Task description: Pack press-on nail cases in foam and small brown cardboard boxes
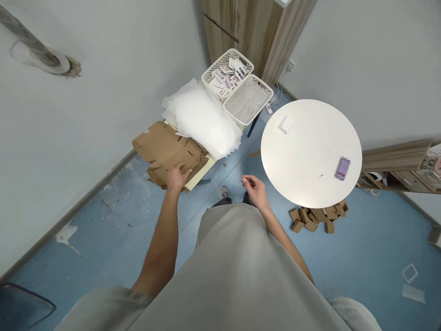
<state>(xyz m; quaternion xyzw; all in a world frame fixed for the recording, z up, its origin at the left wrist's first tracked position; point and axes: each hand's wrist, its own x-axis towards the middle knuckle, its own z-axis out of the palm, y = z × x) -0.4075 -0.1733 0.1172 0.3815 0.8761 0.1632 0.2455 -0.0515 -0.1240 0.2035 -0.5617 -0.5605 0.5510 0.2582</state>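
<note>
My left hand rests on the near part of a stack of flat brown cardboard boxes, thumb spread from the fingers and touching the top piece. Its fingertips are partly hidden. My right hand hangs in the air in front of my body, left of the round white table. Its fingers are loosely curled and apart, with nothing visible in them. Beyond the cardboard lies a pile of thin white sheets. A small white packet and a blurred purple item lie on the round table.
One white basket holds printed cards; another basket beside it holds clear pieces. Small brown boxes are heaped on the floor below the round table. A wooden cabinet stands behind. Cables lie near the wall.
</note>
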